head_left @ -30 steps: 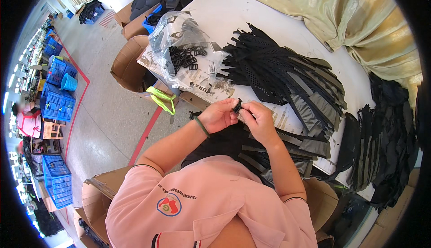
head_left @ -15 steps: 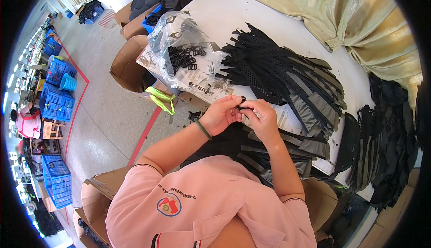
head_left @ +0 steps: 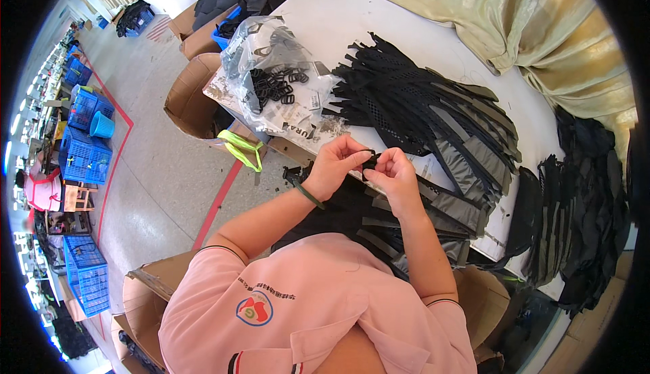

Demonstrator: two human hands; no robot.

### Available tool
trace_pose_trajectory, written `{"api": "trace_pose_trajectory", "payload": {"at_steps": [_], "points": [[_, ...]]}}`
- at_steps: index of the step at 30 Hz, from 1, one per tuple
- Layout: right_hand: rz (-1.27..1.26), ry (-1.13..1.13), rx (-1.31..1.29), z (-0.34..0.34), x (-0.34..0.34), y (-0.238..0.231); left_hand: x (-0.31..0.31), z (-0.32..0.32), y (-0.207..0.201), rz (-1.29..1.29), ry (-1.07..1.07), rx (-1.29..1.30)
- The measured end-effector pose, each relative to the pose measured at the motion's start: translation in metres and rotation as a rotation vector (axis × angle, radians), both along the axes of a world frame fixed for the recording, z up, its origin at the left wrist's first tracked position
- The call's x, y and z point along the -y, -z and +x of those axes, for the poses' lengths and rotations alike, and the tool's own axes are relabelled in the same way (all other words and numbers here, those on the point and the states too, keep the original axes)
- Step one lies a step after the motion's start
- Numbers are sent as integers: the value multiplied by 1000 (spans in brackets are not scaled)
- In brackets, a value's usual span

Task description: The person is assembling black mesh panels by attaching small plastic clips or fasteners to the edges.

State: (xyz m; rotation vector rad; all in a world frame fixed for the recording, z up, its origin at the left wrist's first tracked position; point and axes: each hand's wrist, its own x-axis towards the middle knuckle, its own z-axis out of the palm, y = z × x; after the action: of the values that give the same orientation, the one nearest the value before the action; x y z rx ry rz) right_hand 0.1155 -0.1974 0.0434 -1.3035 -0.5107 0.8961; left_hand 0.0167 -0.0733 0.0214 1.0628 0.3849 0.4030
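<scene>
Close together over the near edge of the table, both my hands are closed in a pinch. Between them is a small black buckle [head_left: 370, 162] with what looks like the end of a black strap at it; fingers hide part of both. My left hand [head_left: 332, 171] grips from the left and my right hand [head_left: 397, 175] from the right. Beyond them a clear plastic bag [head_left: 261, 45] lies spread, with many loose black buckles [head_left: 274, 84] on it. To its right is a large pile of black and grey straps [head_left: 420, 99]. More straps [head_left: 440, 221] hang off the table edge near my right forearm.
The white table [head_left: 325, 11] reaches back to a gold curtain [head_left: 542, 28]. Black fabric pieces [head_left: 589, 204] hang at the right end. Cardboard boxes [head_left: 193, 96] stand left of the table, one with a yellow-green strip [head_left: 240, 149] over its rim. Blue crates [head_left: 87, 272] line the far left.
My hands have turned slightly and shifted a little, with the left fingers now bent higher and more of the black piece showing between them. The piles have not been disturbed.
</scene>
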Motion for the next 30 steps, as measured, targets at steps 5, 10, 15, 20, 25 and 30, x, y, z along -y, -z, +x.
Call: {"api": "trace_pose_trajectory", "payload": {"at_steps": [5,10,15,20,25,30], "points": [[-37,24,-1,-1,-1,4,0,-3,6,132,-10,72],[-1,77,-104,-2,2,4,2,-6,5,165,56,116],[122,152,-140,-8,2,4,4,-5,9,154,99,169],[163,217,-169,-7,4,-6,10,-6,7,260,118,258],[18,-11,6,11,14,-10,5,-5,10,533,140,225],[-96,-43,277,15,19,-15,18,-16,-6,344,348,170]]}}
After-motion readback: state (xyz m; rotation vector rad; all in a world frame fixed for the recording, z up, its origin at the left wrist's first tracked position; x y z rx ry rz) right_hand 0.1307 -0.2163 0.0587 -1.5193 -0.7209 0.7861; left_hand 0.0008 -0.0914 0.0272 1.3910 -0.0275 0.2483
